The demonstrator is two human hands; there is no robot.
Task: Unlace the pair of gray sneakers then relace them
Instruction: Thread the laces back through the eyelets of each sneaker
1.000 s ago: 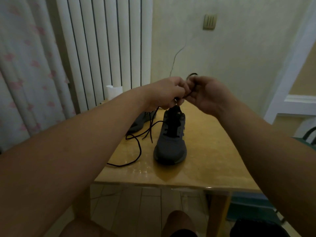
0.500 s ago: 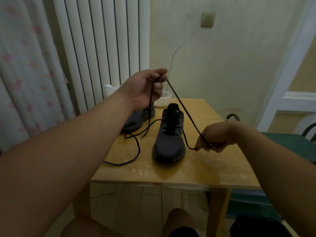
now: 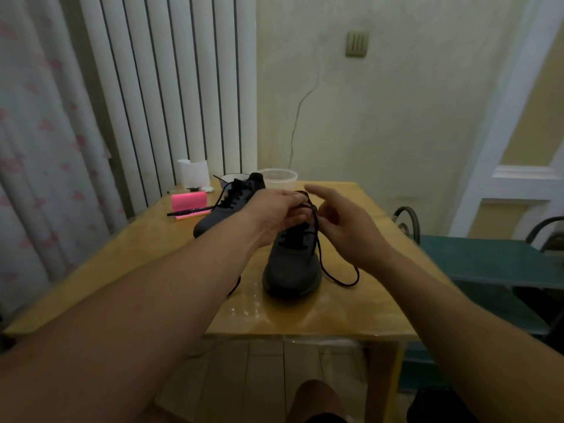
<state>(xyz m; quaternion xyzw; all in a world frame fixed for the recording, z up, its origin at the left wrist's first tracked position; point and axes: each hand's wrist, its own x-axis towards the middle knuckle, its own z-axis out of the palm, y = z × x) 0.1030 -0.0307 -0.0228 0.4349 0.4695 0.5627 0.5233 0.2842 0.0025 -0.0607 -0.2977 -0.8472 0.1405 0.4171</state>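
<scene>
Black lace (image 3: 318, 239) inside left grip (image 3: 274, 216)

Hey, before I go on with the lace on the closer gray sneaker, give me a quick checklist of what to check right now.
1. The left hand pinches the lace above the near sneaker: ok.
2. The right hand has hold of the lace: not ok, its fingers are open beside it.
3. The near sneaker sits flat on the table: ok.
4. The slack loop lies untangled on the table, right of the near sneaker: ok.
5. Upper eyelets threaded: cannot tell, the left hand covers them.
</scene>
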